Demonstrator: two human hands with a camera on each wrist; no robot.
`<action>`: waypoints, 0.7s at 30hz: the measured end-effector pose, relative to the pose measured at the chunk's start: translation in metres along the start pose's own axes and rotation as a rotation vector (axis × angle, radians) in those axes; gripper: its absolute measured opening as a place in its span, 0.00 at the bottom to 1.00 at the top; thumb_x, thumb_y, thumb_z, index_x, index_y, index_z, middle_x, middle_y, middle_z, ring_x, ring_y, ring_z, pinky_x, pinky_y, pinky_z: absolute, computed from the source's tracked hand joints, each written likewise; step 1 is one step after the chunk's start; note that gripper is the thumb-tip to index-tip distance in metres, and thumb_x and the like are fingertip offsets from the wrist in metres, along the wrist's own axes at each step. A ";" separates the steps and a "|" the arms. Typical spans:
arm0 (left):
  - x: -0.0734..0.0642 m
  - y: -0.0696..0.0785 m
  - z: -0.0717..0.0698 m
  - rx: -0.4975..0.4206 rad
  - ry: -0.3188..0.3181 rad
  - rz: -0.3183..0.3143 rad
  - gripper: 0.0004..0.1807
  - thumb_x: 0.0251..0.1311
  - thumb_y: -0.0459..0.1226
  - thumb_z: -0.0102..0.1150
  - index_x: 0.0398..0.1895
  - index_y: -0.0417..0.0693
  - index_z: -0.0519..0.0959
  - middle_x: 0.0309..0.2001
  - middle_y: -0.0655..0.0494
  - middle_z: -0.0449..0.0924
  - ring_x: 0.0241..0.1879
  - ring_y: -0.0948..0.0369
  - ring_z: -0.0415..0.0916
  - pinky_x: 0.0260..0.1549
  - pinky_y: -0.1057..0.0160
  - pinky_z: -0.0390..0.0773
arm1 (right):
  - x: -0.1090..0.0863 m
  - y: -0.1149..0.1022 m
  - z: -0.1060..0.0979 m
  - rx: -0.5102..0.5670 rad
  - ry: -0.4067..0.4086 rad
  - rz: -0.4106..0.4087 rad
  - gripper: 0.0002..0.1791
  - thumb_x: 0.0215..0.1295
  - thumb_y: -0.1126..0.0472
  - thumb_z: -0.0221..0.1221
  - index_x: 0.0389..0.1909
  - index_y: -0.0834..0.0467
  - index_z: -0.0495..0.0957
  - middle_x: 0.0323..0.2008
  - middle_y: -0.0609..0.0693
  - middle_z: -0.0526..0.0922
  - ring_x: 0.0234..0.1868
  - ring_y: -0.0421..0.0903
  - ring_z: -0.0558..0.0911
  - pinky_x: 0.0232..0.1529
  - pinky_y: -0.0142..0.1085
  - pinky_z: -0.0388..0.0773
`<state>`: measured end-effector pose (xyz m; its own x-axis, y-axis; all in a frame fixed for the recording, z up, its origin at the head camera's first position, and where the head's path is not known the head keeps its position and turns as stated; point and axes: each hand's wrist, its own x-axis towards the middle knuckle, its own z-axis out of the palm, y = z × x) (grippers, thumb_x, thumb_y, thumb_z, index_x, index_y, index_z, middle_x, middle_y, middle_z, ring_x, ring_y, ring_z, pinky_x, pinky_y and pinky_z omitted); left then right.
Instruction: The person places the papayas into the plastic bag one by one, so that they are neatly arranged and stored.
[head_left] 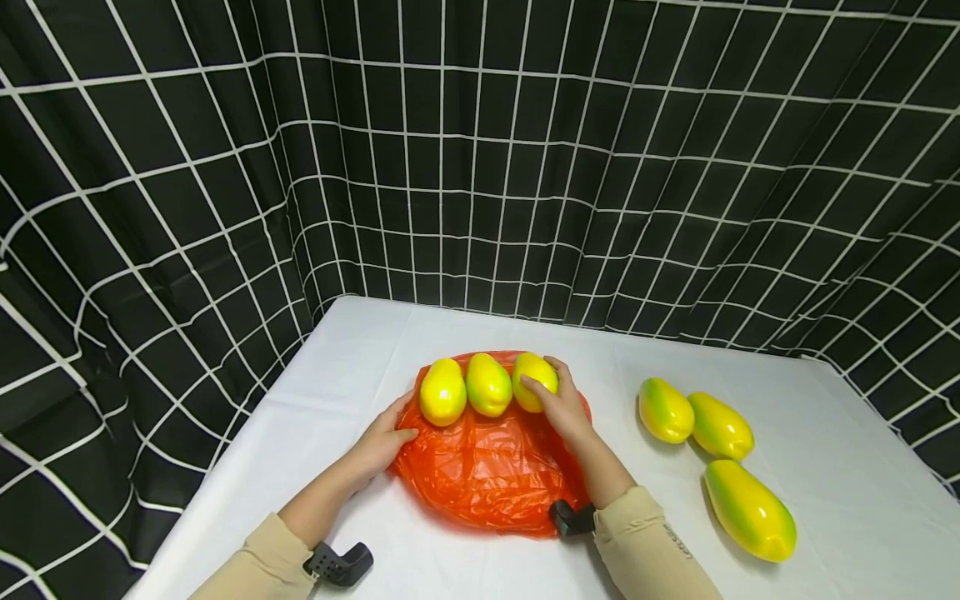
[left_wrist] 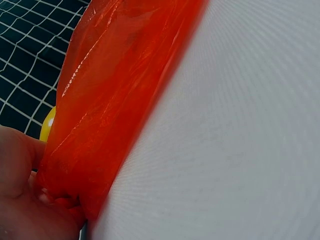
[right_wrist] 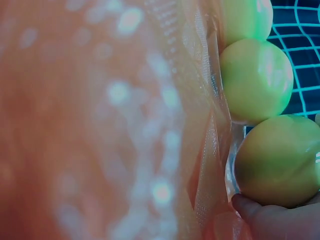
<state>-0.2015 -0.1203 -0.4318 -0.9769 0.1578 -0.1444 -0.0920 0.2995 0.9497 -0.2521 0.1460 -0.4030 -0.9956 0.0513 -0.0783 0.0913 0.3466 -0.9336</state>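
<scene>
A red plastic bag (head_left: 495,475) is spread out on the white table, with three yellow-green papayas in a row at its far side: a left papaya (head_left: 442,392), a middle papaya (head_left: 489,385) and a right papaya (head_left: 529,375). My left hand (head_left: 377,443) holds the bag's left edge; in the left wrist view its fingers show through the red film (left_wrist: 115,90). My right hand (head_left: 564,410) grips the right papaya, thumb on the near side. In the right wrist view, the thumb lies against that papaya (right_wrist: 277,160), beside the bag's rim.
On the right of the white table (head_left: 615,367) lie three more papayas: one at the back (head_left: 666,410), one beside it (head_left: 722,425) and one nearer (head_left: 750,510). A black curtain with white grid lines (head_left: 480,167) surrounds the table's back and sides.
</scene>
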 end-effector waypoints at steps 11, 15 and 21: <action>0.001 0.000 0.000 0.004 -0.002 0.000 0.34 0.61 0.29 0.45 0.72 0.48 0.52 0.73 0.43 0.48 0.72 0.43 0.43 0.68 0.40 0.45 | 0.001 0.001 0.000 -0.021 -0.011 0.001 0.36 0.63 0.49 0.54 0.69 0.54 0.51 0.61 0.59 0.63 0.57 0.56 0.66 0.62 0.50 0.66; 0.001 -0.001 0.000 0.006 0.002 0.000 0.34 0.62 0.29 0.45 0.72 0.48 0.52 0.73 0.43 0.49 0.72 0.43 0.42 0.68 0.40 0.45 | 0.001 0.002 -0.001 -0.041 -0.013 0.001 0.37 0.63 0.48 0.54 0.69 0.54 0.51 0.62 0.59 0.62 0.57 0.56 0.66 0.62 0.51 0.66; 0.001 -0.001 0.000 0.003 0.001 0.000 0.34 0.62 0.29 0.45 0.72 0.48 0.52 0.73 0.43 0.49 0.72 0.43 0.43 0.68 0.40 0.45 | 0.004 0.005 -0.001 -0.049 -0.022 0.008 0.38 0.62 0.48 0.55 0.69 0.54 0.51 0.62 0.59 0.62 0.58 0.56 0.66 0.63 0.51 0.66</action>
<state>-0.2027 -0.1206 -0.4331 -0.9771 0.1565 -0.1441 -0.0914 0.3027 0.9487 -0.2558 0.1487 -0.4081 -0.9950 0.0340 -0.0935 0.0994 0.3921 -0.9145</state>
